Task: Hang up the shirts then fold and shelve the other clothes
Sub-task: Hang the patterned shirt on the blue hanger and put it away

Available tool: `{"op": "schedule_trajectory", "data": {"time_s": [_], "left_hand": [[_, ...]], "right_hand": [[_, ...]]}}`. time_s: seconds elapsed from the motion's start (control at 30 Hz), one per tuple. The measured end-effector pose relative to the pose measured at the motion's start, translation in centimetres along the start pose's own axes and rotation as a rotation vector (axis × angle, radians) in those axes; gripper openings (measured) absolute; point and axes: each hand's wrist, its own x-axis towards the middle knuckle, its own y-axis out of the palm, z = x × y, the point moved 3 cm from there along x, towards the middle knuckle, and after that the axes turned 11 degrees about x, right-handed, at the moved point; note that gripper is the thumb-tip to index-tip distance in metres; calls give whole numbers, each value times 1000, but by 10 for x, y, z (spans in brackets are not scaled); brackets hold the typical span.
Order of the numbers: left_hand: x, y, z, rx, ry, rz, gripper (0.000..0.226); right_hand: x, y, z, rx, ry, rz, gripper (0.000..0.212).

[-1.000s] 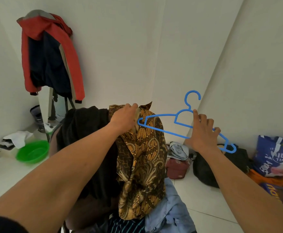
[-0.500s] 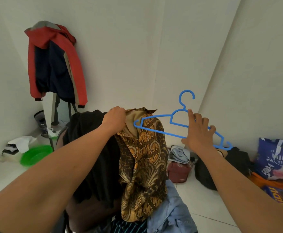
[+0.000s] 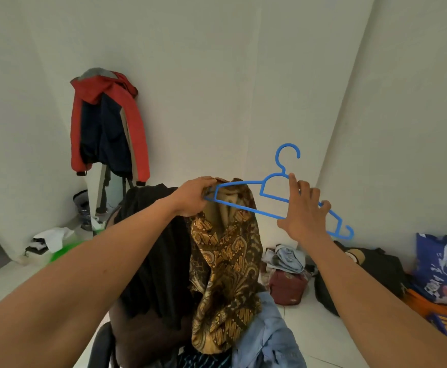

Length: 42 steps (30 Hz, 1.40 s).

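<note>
Brown-and-gold batik shirt hangs in the centre of the frame, held up at its collar so that the body drops in loose folds onto a heap of clothes below. The left hand has its fingers curled over the top of the collar, pinching the fabric right where the left tip of the blue plastic hanger meets it. That tip sits at the collar opening, and the pale inner lining shows behind the hanger's bars. The right hand grips the hanger's right shoulder, fingers wrapped round the bar and the index finger stretched up toward the neck below the hook. The hanger slants down to the right, hook uppermost. A black garment is draped just left of the shirt, and a light blue shirt lies at the lower centre, touching the batik hem. At the upper left a red and navy jacket hangs against the wall. On the floor at the right lie a maroon bag, a black bag and a blue printed bag.
</note>
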Motion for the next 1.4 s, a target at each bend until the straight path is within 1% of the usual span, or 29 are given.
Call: {"op": "schedule_trajectory", "data": {"time_s": [0.13,0.27,0.37,0.47,0.53,0.6,0.67,0.7,0.77,0.8,0.87,0.9,1.07,1.13,1.2,1.23,1.27,1.33,1.37,1.4], "left_hand": [[-18,-35,-46,-46,31,-68,77],[-29,-81,-100,-103,64,-170,76],[-38,-115,-139,-232,97,-243,73],[-51,-150,-189,-293,207,-303,72],[-59,-172,-215,-200,277,-337,71],[-67,-196,-231,-25,320,-417,67],[-81,-226,-239,171,352,-556,62],[-90,-241,-241,330,353,-648,63],[-106,-267,-243,666,320,-788,81],[-113,-278,-245,755,308,-816,93],[-121,-297,-248,811,292,-823,110],[-123,-306,-250,816,280,-826,115],[-148,-351,-259,826,166,-873,117],[-152,-362,-259,788,124,-880,118],[-155,-373,-259,755,84,-886,119],[-157,-378,-258,738,73,-893,120],[-160,-383,-257,716,66,-904,120],[-164,-391,-257,669,62,-921,121],[-165,-393,-256,657,58,-923,122],[-166,-396,-256,654,51,-924,123]], "right_hand": [[-7,-35,-4,-2,-22,-69,121],[-14,-72,-3,59,-40,-126,120],[-22,-104,5,108,-64,-182,120],[-30,-139,19,176,-98,-260,121],[-33,-166,25,251,-112,-298,119],[-34,-198,24,325,-126,-341,117],[-33,-234,22,371,-167,-365,117],[-33,-252,22,389,-196,-370,118],[-34,-287,27,414,-268,-383,119],[-35,-304,31,415,-306,-389,119],[-35,-333,40,407,-372,-402,118],[-35,-345,44,404,-399,-410,118],[-31,-380,63,396,-490,-491,115],[-37,-382,67,466,-485,-619,107],[-52,-376,71,528,-506,-807,89],[-60,-369,75,541,-538,-847,78],[-66,-361,80,562,-579,-813,69],[-73,-345,90,654,-612,-629,58],[-73,-338,94,688,-596,-560,58],[-71,-333,96,700,-572,-533,61]]}}
